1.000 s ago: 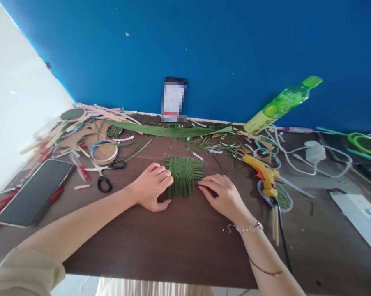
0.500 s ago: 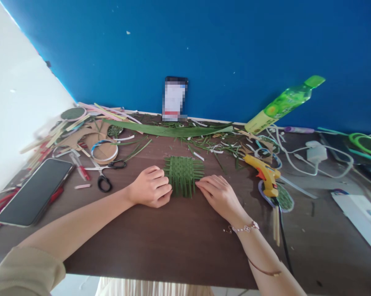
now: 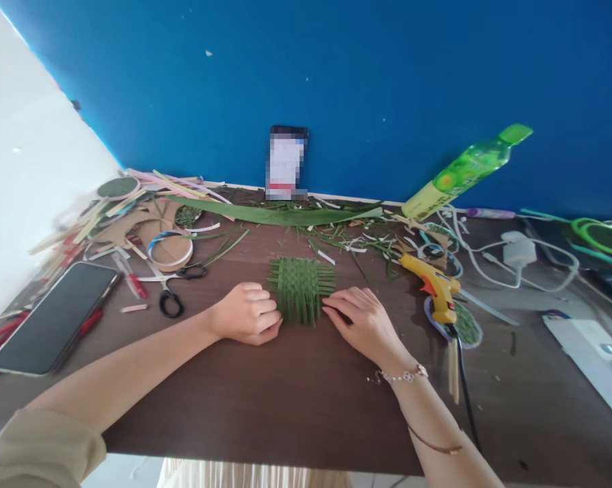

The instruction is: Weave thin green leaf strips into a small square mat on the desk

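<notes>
A small square mat woven from green leaf strips [image 3: 299, 288] lies on the dark table, its loose strip ends sticking out at the sides and bottom. My left hand [image 3: 247, 313] is curled into a fist against the mat's lower left edge; its fingertips are turned under, so what they hold is hidden. At the lower right corner, my right hand [image 3: 360, 322] has thumb and forefinger tips brought together on the mat's edge, with a gap showing behind them.
Black-handled scissors [image 3: 170, 303] and a phone [image 3: 56, 318] lie at left. A long green leaf [image 3: 280, 217] stretches across scraps at the back, below a propped phone [image 3: 286, 163]. At right are a yellow glue gun [image 3: 440, 291], a leaning bottle [image 3: 465, 173] and a white charger [image 3: 519, 249].
My right thumb and forefinger have parted slightly behind their tips. My left fist has dropped very slightly. The mat lies as before; the whole view has shifted a little.
</notes>
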Action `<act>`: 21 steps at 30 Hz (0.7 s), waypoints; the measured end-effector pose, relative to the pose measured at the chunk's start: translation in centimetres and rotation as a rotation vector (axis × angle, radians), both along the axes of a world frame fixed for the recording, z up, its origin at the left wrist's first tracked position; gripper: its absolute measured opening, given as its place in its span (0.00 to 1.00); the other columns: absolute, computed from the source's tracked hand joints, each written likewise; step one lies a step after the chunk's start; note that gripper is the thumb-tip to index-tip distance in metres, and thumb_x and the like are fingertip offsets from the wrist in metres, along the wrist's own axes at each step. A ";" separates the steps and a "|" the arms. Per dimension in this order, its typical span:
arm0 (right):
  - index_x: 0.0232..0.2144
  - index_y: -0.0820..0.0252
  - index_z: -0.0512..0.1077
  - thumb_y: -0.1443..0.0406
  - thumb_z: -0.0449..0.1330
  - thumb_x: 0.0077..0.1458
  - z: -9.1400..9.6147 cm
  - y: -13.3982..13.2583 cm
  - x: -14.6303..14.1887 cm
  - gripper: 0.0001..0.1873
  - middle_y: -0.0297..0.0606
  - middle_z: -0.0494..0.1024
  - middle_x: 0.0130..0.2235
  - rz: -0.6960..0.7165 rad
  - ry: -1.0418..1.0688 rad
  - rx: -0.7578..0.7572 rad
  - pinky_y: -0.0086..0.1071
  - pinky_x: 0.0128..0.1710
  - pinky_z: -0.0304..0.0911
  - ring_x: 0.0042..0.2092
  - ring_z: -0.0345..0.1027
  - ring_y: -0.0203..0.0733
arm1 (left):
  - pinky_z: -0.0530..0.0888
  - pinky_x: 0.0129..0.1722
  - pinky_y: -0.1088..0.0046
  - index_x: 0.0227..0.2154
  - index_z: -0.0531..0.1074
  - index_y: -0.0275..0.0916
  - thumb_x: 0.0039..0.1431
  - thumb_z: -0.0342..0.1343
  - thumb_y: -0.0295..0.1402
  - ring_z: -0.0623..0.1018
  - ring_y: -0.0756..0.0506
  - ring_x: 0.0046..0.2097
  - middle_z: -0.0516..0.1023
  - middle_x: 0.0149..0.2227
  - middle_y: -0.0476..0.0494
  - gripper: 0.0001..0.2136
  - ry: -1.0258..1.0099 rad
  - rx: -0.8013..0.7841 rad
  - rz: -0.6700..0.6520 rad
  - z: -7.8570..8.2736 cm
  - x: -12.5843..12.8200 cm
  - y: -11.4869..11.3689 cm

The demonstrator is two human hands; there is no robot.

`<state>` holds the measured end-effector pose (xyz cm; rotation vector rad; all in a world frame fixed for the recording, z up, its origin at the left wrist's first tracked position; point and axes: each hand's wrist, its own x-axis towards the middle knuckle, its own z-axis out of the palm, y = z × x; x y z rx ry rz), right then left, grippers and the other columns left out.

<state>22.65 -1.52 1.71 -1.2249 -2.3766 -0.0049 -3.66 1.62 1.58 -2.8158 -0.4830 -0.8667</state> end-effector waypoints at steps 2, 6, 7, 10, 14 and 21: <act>0.32 0.58 0.73 0.67 0.55 0.59 0.1 0.1 0.3 0.07 0.36 0.78 0.33 -0.007 0.005 0.009 0.34 0.36 0.56 0.35 0.67 0.38 | 0.58 0.25 0.71 0.21 0.69 0.39 0.56 0.52 0.31 0.64 0.51 0.22 0.66 0.17 0.52 0.10 0.006 -0.006 -0.017 -0.1 0.0 0.0; 0.31 0.59 0.73 0.69 0.54 0.59 0.0 0.2 0.5 0.08 0.36 0.78 0.32 0.002 -0.030 0.037 0.34 0.36 0.56 0.35 0.67 0.38 | 0.58 0.25 0.71 0.21 0.70 0.39 0.57 0.51 0.32 0.64 0.52 0.22 0.66 0.17 0.52 0.10 -0.001 0.004 -0.019 -0.1 0.0 0.0; 0.32 0.59 0.73 0.69 0.54 0.59 0.0 0.2 0.3 0.08 0.36 0.78 0.32 0.005 -0.044 0.043 0.34 0.35 0.55 0.35 0.66 0.38 | 0.58 0.24 0.71 0.21 0.70 0.39 0.56 0.51 0.31 0.64 0.52 0.22 0.66 0.17 0.52 0.10 -0.005 0.008 -0.021 0.0 0.0 0.0; 0.32 0.59 0.73 0.69 0.53 0.59 0.1 0.0 -0.2 0.09 0.37 0.78 0.32 0.008 -0.061 0.040 0.35 0.35 0.56 0.35 0.67 0.38 | 0.58 0.24 0.71 0.21 0.70 0.39 0.55 0.51 0.32 0.64 0.52 0.21 0.66 0.17 0.52 0.10 -0.014 0.003 -0.040 0.2 0.0 -0.1; 0.32 0.58 0.73 0.68 0.55 0.58 0.5 0.0 0.0 0.06 0.36 0.78 0.33 -0.024 0.040 0.012 0.34 0.36 0.57 0.35 0.68 0.38 | 0.59 0.23 0.71 0.22 0.71 0.39 0.54 0.50 0.35 0.64 0.51 0.22 0.68 0.18 0.51 0.10 -0.042 -0.062 0.003 0.5 -0.2 -0.1; 0.29 0.57 0.72 0.63 0.55 0.58 0.1 0.5 0.6 0.08 0.37 0.75 0.30 -0.183 0.218 -0.105 0.37 0.36 0.61 0.33 0.68 0.41 | 0.63 0.29 0.70 0.24 0.70 0.38 0.54 0.49 0.30 0.70 0.48 0.29 0.71 0.25 0.48 0.07 -0.003 -0.271 0.389 0.6 0.0 0.6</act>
